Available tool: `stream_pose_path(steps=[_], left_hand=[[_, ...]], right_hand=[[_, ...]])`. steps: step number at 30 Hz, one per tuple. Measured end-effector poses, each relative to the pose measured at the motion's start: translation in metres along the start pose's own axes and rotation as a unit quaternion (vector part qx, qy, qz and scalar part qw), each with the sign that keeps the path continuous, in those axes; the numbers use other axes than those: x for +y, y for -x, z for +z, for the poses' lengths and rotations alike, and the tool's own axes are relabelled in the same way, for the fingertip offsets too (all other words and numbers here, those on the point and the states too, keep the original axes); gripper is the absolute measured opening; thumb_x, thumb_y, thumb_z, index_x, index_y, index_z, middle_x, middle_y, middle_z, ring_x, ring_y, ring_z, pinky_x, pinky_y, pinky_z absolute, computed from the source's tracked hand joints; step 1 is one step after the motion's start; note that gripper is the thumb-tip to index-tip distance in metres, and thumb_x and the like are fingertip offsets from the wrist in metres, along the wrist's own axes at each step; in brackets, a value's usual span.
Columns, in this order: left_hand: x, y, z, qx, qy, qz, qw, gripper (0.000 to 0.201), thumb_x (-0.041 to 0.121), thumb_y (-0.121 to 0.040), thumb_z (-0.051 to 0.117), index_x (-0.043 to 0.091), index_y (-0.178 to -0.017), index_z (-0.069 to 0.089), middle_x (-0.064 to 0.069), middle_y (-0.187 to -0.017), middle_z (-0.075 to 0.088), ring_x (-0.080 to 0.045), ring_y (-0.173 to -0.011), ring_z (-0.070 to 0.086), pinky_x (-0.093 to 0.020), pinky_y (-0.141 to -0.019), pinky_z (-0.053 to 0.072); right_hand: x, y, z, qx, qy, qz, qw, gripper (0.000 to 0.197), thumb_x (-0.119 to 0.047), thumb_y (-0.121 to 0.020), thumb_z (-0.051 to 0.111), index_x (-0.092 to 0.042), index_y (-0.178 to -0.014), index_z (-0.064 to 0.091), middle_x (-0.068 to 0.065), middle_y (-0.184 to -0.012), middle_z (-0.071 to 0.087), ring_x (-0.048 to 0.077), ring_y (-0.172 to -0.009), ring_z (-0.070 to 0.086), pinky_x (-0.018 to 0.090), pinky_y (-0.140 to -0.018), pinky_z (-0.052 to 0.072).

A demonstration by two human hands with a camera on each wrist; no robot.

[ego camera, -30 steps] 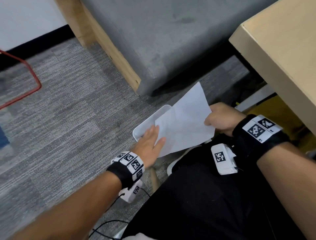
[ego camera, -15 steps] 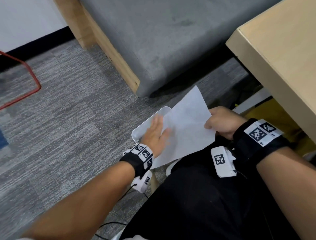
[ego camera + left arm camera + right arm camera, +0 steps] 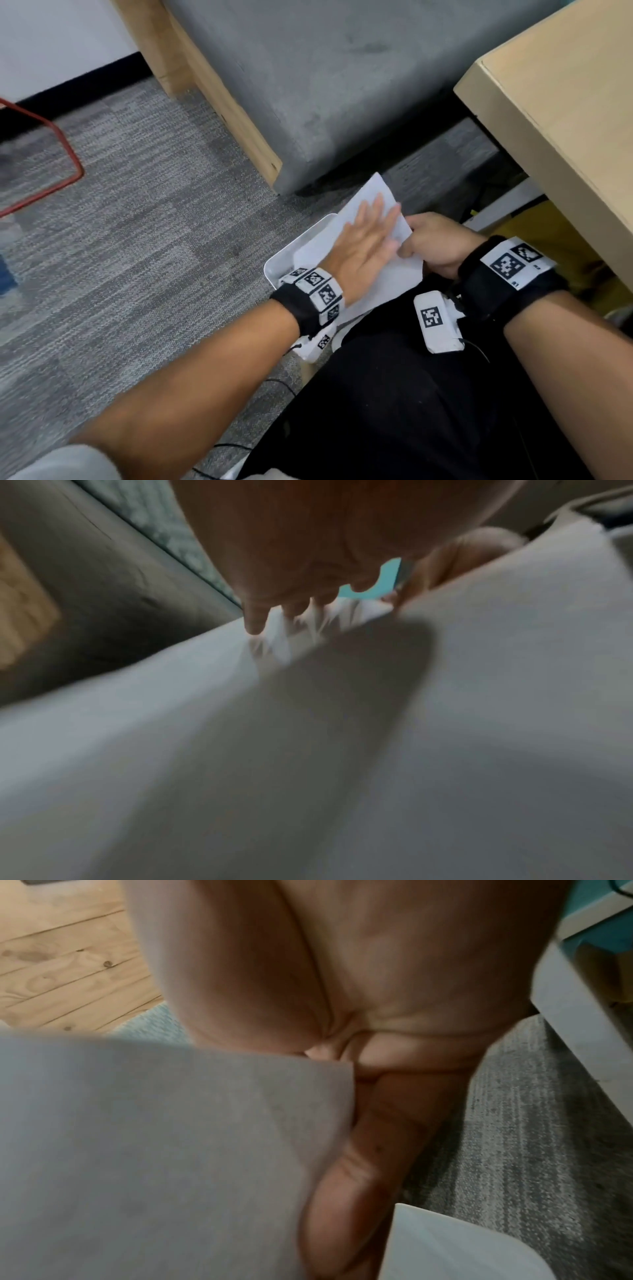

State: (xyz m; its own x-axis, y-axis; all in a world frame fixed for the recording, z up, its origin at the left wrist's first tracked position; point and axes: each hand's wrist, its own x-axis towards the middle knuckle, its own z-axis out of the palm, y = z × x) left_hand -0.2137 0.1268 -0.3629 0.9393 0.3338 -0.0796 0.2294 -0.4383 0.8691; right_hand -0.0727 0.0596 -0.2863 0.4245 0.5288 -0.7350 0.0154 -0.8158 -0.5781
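— Where is the sheet?
— The white rectangular paper sheet (image 3: 394, 277) lies on a white rounded-corner tray (image 3: 282, 262) by my knee, over grey carpet floor (image 3: 154, 222). My left hand (image 3: 359, 253) presses it, fingers (image 3: 378, 214) straight, slightly apart. My right hand (image 3: 436, 245) pinches its right edge.
— And the room?
— Grey upholstered sofa (image 3: 325, 85) ahead, pale wooden bench (image 3: 565, 120) on the right.
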Motion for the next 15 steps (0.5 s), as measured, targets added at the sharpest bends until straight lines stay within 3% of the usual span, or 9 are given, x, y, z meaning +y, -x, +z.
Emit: stream_pose_path(steps=[2, 5, 7, 9, 11, 12, 15], left_hand=[[-0.003, -0.011, 0.006, -0.018, 0.007, -0.008, 1.000, 0.055, 0.051, -0.104, 0.013, 0.041, -0.156, -0.002, 0.012, -0.165, -0.013, -0.013, -0.151, -0.018, -0.042, -0.121, -0.008], [-0.044, -0.015, 0.010, -0.048, -0.010, -0.121, 0.991, 0.062, 0.059, -0.100, 0.008, 0.039, -0.158, 0.000, 0.009, -0.166, -0.012, -0.017, -0.152, -0.015, -0.048, -0.121, -0.007], [-0.079, -0.005, 0.007, -0.137, -0.097, -0.221, 0.961, 0.067, 0.063, -0.098, 0.008, 0.036, -0.159, 0.000, 0.007, -0.166, -0.010, -0.022, -0.153, -0.011, -0.055, -0.120, -0.003], [-0.102, 0.014, 0.001, -0.230, -0.205, -0.299, 0.903, 0.068, 0.060, -0.101, 0.013, 0.028, -0.160, 0.003, 0.003, -0.167, -0.008, -0.025, -0.154, -0.007, -0.057, -0.120, -0.001], [-0.105, 0.031, -0.010, -0.246, -0.260, -0.318, 0.878, 0.065, 0.050, -0.104, 0.017, 0.020, -0.160, 0.003, 0.001, -0.167, -0.009, -0.024, -0.153, -0.008, -0.056, -0.121, 0.000], [-0.103, 0.035, -0.015, -0.220, -0.241, -0.313, 0.892, 0.064, 0.046, -0.105, 0.019, 0.018, -0.160, 0.001, 0.000, -0.167, -0.010, -0.023, -0.153, -0.009, -0.055, -0.121, -0.001], [-0.078, 0.040, -0.027, -0.053, -0.066, -0.256, 0.963, 0.060, 0.042, -0.107, 0.025, 0.022, -0.160, 0.004, 0.004, -0.167, -0.006, -0.014, -0.153, -0.009, -0.044, -0.123, -0.002]], right_hand=[[-0.003, 0.001, 0.001, -0.009, 0.001, -0.011, 1.000, 0.034, 0.003, -0.053, 0.053, -0.006, -0.078, 0.073, 0.020, -0.088, 0.074, 0.041, -0.088, 0.071, 0.058, -0.088, 0.054], [0.002, 0.003, -0.002, -0.025, -0.009, -0.003, 1.000, 0.039, 0.006, -0.057, 0.051, -0.012, -0.081, 0.076, 0.012, -0.092, 0.076, 0.038, -0.094, 0.070, 0.057, -0.092, 0.052], [0.005, 0.005, -0.006, -0.031, -0.004, 0.009, 0.999, 0.043, 0.006, -0.062, 0.052, -0.015, -0.090, 0.076, 0.007, -0.100, 0.076, 0.036, -0.100, 0.069, 0.055, -0.095, 0.052], [0.006, 0.005, -0.009, -0.024, 0.002, 0.017, 1.000, 0.045, 0.003, -0.063, 0.052, -0.015, -0.098, 0.074, 0.004, -0.107, 0.075, 0.035, -0.104, 0.067, 0.056, -0.096, 0.051], [0.007, 0.005, -0.010, -0.003, 0.002, 0.019, 1.000, 0.044, 0.005, -0.065, 0.049, -0.013, -0.098, 0.073, 0.005, -0.107, 0.075, 0.035, -0.103, 0.068, 0.056, -0.096, 0.051], [0.007, 0.005, -0.011, 0.010, 0.003, 0.019, 1.000, 0.044, 0.008, -0.066, 0.047, -0.011, -0.097, 0.072, 0.007, -0.105, 0.075, 0.035, -0.101, 0.068, 0.056, -0.096, 0.051], [0.005, 0.003, -0.009, 0.018, 0.012, 0.016, 1.000, 0.040, 0.013, -0.071, 0.046, -0.008, -0.095, 0.070, 0.010, -0.103, 0.074, 0.036, -0.098, 0.068, 0.055, -0.095, 0.051]])
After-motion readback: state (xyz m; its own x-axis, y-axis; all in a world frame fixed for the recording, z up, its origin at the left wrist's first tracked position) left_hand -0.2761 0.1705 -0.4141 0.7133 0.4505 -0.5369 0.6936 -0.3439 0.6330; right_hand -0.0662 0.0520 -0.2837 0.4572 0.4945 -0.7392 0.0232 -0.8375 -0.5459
